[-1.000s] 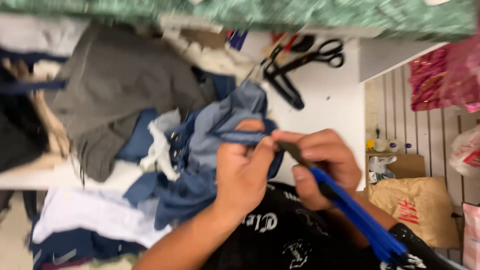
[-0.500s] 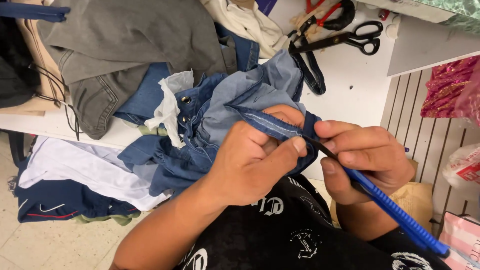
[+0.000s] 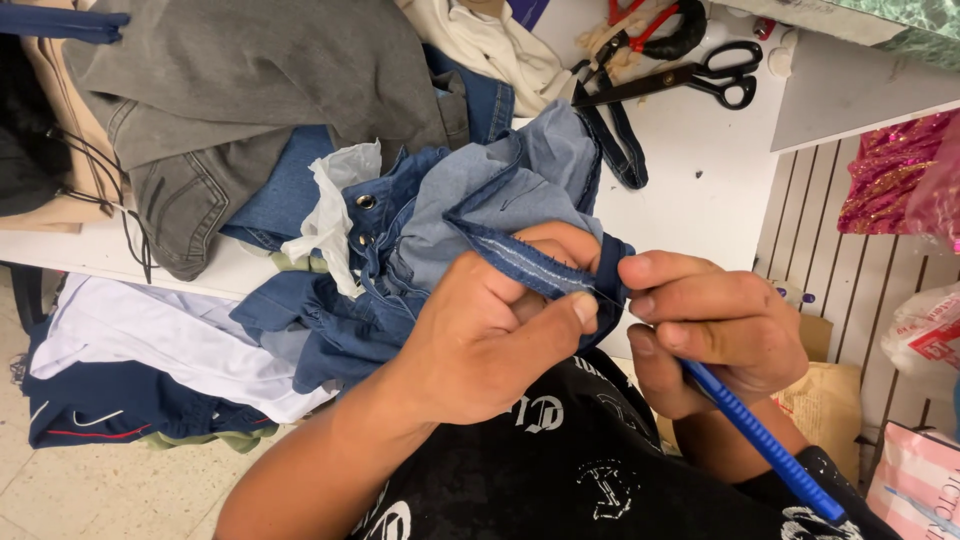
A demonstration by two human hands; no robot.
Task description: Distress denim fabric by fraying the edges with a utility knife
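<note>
Both hands met over the seam: left hand [image 3: 490, 330] pinched the denim garment's [image 3: 470, 215] folded hem, right hand [image 3: 715, 330] gripped a blue-handled tool [image 3: 765, 440], tip at the stitching (the tip itself was hard to see). A slip could nick cloth or thumb. The denim, frayed and pale inside, lay bunched at the white table's [image 3: 700, 200] edge.

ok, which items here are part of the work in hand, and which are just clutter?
In use:
left hand pinching the denim seam
right hand gripping the blue-handled tool at that seam

Lying about:
black scissors
red-handled scissors
grey jeans
white garment
brown paper bag
</note>
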